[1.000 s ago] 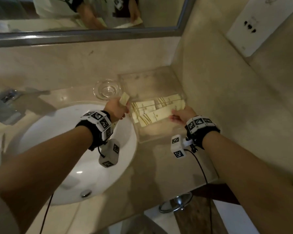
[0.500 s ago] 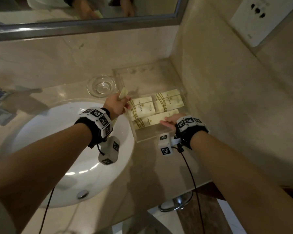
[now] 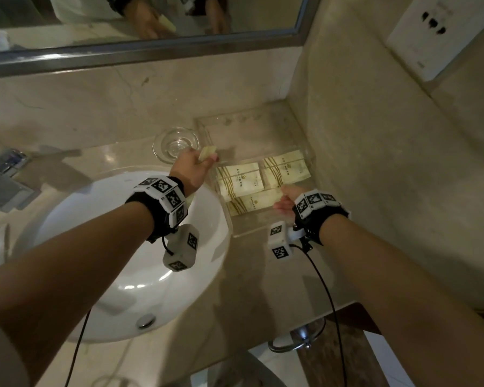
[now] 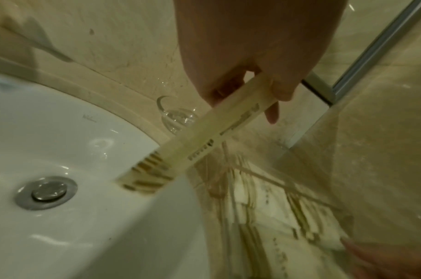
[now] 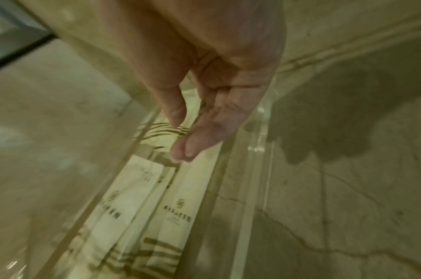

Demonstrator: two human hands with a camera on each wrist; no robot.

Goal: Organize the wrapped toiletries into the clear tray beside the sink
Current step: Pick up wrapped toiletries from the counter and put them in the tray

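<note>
Sachets, three flat in the tray, look light and crinkly. Right hand, fingers straight, touches the near one. Farther back, left hand pinches a long packet at its end; mid-length seems a steadier hold.

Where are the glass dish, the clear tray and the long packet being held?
glass dish (image 3: 176,145): head view, its bowl.
clear tray (image 3: 252,231): head view, near rim.
long packet (image 4: 219,130): left wrist view, mid-length.
</note>
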